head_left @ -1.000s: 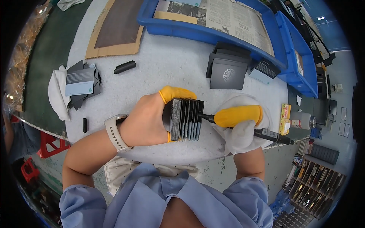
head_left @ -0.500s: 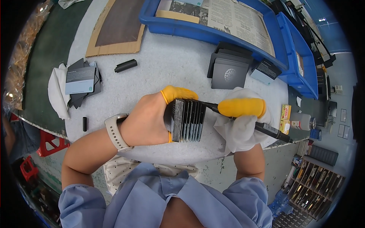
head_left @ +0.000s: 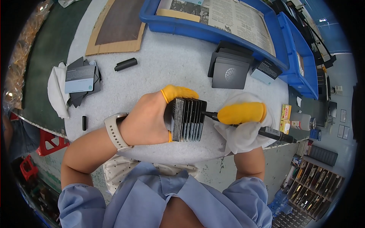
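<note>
My left hand (head_left: 146,119), with yellow finger covers, is closed round a fanned stack of dark cards (head_left: 191,121) whose lower parts are grey-blue. The cards stand edge-up over the middle of the table. My right hand (head_left: 247,117), wrapped in white cloth or glove with a yellow finger cover, grips a black marker pen (head_left: 272,133). Its tip points left and is at or very close to the right side of the cards, near their upper end. Whether it touches is hard to tell.
Dark cards (head_left: 230,73) stand leaning at the back right, before a blue tray (head_left: 182,29) lined with newspaper. Another card pile (head_left: 79,79) lies at left beside a white cloth (head_left: 57,91). Black pen caps (head_left: 126,64) and cardboard (head_left: 114,49) are also on the table.
The marker tip has moved down a little and back from the top edge of the cards. My left hand and the stack stay nearly still.
</note>
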The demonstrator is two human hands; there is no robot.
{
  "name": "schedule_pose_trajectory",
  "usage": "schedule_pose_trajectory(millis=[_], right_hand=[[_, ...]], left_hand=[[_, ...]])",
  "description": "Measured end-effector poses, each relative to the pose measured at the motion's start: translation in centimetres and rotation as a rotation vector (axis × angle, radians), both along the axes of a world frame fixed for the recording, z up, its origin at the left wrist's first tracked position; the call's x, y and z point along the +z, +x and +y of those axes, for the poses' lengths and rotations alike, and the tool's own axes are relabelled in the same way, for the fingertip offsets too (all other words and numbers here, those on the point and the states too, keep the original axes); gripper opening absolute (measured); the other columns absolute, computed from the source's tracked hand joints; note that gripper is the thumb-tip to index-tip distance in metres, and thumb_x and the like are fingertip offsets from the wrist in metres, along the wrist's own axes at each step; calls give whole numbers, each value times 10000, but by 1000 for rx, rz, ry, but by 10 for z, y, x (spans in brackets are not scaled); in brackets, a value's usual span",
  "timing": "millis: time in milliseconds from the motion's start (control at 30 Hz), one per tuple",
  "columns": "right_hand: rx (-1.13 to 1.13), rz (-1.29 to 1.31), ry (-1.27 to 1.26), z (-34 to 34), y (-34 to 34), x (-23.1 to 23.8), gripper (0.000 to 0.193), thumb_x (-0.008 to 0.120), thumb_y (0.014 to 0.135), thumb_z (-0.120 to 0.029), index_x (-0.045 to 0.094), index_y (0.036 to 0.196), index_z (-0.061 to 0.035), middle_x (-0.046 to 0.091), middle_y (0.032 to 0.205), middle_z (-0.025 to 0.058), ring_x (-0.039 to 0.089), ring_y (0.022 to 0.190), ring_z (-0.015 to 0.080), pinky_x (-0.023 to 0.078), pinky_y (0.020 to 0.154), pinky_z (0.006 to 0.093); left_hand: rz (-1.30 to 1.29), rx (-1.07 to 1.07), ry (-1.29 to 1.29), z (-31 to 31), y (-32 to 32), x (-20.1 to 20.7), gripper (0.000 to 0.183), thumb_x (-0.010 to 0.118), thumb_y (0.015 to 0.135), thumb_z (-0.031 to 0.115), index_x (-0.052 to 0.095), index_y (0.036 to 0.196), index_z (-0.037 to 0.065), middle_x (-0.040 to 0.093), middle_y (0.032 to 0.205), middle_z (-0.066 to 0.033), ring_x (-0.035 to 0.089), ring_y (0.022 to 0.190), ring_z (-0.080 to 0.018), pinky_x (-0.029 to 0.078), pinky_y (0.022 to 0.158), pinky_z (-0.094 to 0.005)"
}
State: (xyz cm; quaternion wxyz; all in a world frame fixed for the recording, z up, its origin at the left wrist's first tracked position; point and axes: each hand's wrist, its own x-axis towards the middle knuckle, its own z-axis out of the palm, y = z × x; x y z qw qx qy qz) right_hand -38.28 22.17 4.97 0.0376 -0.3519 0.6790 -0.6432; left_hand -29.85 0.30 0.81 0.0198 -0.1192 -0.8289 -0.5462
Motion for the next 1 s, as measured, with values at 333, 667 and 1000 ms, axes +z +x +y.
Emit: schedule_pose_trajectory(millis=[333,667,1000], right_hand=[[3,2,23,4,4,1,337,915,661,-247,753,909,-86,717,864,66,696,714,259,539,654,341],[8,3,50,6,7,3,380,934,625,-295,753,896,-99,715,863,61,699,718,262,539,656,343],[13,7,74,9,12,4,419,950,593,-338,753,885,-110,714,861,56,701,721,265,540,658,345]], left_hand=[[-12,26,2,1,1,2,751,960,677,290,614,1294,40,728,1071,-98,739,934,-221,582,863,-333],[-26,24,22,1,0,6,645,896,714,257,605,1251,47,729,1074,-151,735,951,-314,579,856,-375],[-10,30,22,1,1,6,640,896,714,244,608,1253,55,731,1058,-150,734,945,-318,580,847,-375]])
